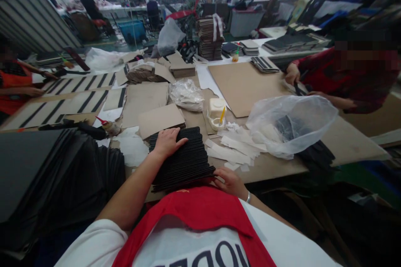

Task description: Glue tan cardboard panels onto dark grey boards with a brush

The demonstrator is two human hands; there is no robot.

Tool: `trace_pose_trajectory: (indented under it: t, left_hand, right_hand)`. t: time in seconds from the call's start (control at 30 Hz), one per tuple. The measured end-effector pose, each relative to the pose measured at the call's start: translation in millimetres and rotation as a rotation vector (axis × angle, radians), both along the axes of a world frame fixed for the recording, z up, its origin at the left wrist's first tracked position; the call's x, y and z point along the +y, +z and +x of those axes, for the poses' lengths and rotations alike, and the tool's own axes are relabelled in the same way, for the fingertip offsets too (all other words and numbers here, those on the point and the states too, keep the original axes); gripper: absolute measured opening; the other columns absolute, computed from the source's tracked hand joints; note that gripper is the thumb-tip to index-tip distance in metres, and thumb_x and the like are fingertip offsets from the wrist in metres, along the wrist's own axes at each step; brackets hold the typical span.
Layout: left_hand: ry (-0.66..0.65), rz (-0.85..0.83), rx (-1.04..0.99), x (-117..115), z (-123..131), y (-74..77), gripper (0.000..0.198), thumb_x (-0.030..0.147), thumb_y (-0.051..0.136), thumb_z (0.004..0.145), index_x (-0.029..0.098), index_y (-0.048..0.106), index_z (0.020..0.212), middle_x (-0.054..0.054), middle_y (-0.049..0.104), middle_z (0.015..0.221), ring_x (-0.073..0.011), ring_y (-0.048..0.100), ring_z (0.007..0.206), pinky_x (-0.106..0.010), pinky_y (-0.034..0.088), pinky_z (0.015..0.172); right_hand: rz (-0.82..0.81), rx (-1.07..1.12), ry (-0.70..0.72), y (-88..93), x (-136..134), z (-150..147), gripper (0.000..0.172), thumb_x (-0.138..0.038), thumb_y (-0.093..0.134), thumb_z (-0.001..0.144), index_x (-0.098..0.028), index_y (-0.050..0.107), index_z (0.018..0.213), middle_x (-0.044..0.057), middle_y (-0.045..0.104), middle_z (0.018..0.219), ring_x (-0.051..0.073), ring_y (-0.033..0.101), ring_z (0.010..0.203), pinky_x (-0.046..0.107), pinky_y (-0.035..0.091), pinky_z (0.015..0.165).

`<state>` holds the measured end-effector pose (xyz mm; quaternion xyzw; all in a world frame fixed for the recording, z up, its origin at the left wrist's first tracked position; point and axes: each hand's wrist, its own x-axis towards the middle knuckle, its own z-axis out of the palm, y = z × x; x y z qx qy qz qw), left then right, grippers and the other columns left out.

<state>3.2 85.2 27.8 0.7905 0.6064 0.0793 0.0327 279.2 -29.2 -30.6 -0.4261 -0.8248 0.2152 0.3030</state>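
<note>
A fanned stack of thin black panels [183, 158] lies on the table against my red apron, its edges showing as many close ridges. My left hand [169, 142] rests flat on the far left part of this stack, thumb spread to the right. At the near right corner, my right hand [230, 181] has its fingers curled at the edge of a black panel; the fingertips are partly hidden. Just beyond the stack lies a beige board piece [161, 119]. White paper strips [232, 148] are scattered to the right of the stack.
A large pile of black sheets [28, 167] stands at left. A glue bottle [108, 126] and a white container [217, 110] with a yellow stick are on the table. A clear plastic bag [291, 121] lies at right. Co-workers' hands [293, 74] work at both sides.
</note>
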Motion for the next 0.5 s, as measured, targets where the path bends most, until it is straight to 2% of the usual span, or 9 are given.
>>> trace_pose_trajectory:
  t: [0.07, 0.13, 0.17, 0.23, 0.33, 0.4, 0.43, 0.5]
  left_hand:
    - [0.085, -0.002, 0.031, -2.7, -5.0, 3.3, 0.063, 0.061, 0.038, 0.085, 0.014, 0.053, 0.124, -0.016, 0.06, 0.12, -0.0311, 0.052, 0.113, -0.047, 0.034, 0.096]
    - [0.138, -0.028, 0.041, -5.3, -17.3, 6.6, 0.062, 0.062, 0.04, 0.083, 0.014, 0.056, 0.12, -0.017, 0.062, 0.115, -0.0328, 0.054, 0.109, -0.05, 0.035, 0.095]
    - [0.142, -0.052, 0.021, -6.3, -26.1, 7.9, 0.062, 0.061, 0.041, 0.082, 0.014, 0.057, 0.119, -0.017, 0.063, 0.114, -0.0327, 0.055, 0.108, -0.049, 0.036, 0.094]
    - [0.119, -0.113, -0.091, -7.6, -47.5, 8.6, 0.061, 0.06, 0.045, 0.081, 0.014, 0.059, 0.117, -0.016, 0.063, 0.115, -0.0309, 0.056, 0.109, -0.045, 0.038, 0.095]
    - [0.118, -0.195, -0.424, -9.1, -80.1, 0.8, 0.06, 0.06, 0.05, 0.077, 0.015, 0.061, 0.115, -0.012, 0.064, 0.114, -0.0269, 0.057, 0.108, -0.038, 0.041, 0.096]
    - [0.175, -0.226, -0.728, -11.5, -95.6, -13.5, 0.062, 0.063, 0.048, 0.076, 0.015, 0.062, 0.113, -0.011, 0.067, 0.109, -0.0252, 0.059, 0.104, -0.038, 0.043, 0.095]
    - [0.208, -0.232, -0.89, -13.5, -100.4, -23.3, 0.066, 0.066, 0.044, 0.077, 0.014, 0.061, 0.113, -0.011, 0.067, 0.107, -0.0246, 0.06, 0.102, -0.038, 0.044, 0.094]
    - [0.261, -0.252, -1.156, -18.4, -104.3, -45.9, 0.074, 0.07, 0.028, 0.081, 0.012, 0.058, 0.116, -0.012, 0.067, 0.107, -0.0239, 0.06, 0.102, -0.039, 0.045, 0.092]
  right_hand:
    - [-0.005, -0.063, -0.113, -2.5, -2.0, -0.9, 0.014, -0.033, 0.053, 0.082, -0.02, 0.057, 0.078, 0.003, 0.058, 0.07, 0.014, 0.054, 0.064, 0.026, 0.045, 0.06]
    - [-0.082, -0.078, -0.227, -5.5, -2.1, -0.9, 0.022, -0.041, 0.058, 0.078, -0.019, 0.056, 0.08, 0.0, 0.055, 0.064, 0.012, 0.05, 0.054, 0.026, 0.043, 0.053]
    - [-0.132, -0.059, -0.249, -6.7, -1.1, 0.0, 0.028, -0.044, 0.061, 0.076, -0.018, 0.057, 0.086, 0.0, 0.056, 0.066, 0.011, 0.049, 0.053, 0.026, 0.044, 0.052]
    - [-0.233, 0.017, -0.198, -7.6, 4.3, 4.7, 0.05, -0.047, 0.066, 0.07, -0.017, 0.054, 0.108, 0.005, 0.061, 0.085, 0.013, 0.055, 0.063, 0.03, 0.049, 0.06]
    - [-0.526, 0.131, 0.099, -6.3, 23.6, 19.5, 0.081, -0.046, 0.074, 0.062, -0.02, 0.041, 0.132, 0.012, 0.056, 0.12, 0.02, 0.059, 0.096, 0.037, 0.05, 0.083]
    - [-0.779, 0.212, 0.251, -6.5, 46.1, 29.0, 0.078, -0.047, 0.072, 0.063, -0.022, 0.044, 0.131, 0.011, 0.056, 0.123, 0.022, 0.058, 0.105, 0.041, 0.048, 0.09]
    - [-0.853, 0.272, 0.25, -8.0, 60.2, 30.9, 0.072, -0.049, 0.07, 0.065, -0.022, 0.047, 0.128, 0.011, 0.058, 0.121, 0.023, 0.058, 0.106, 0.042, 0.047, 0.092]
    - [-0.843, 0.449, 0.086, -14.1, 92.4, 25.3, 0.059, -0.054, 0.061, 0.073, -0.023, 0.052, 0.122, 0.011, 0.057, 0.122, 0.023, 0.056, 0.11, 0.043, 0.044, 0.095]
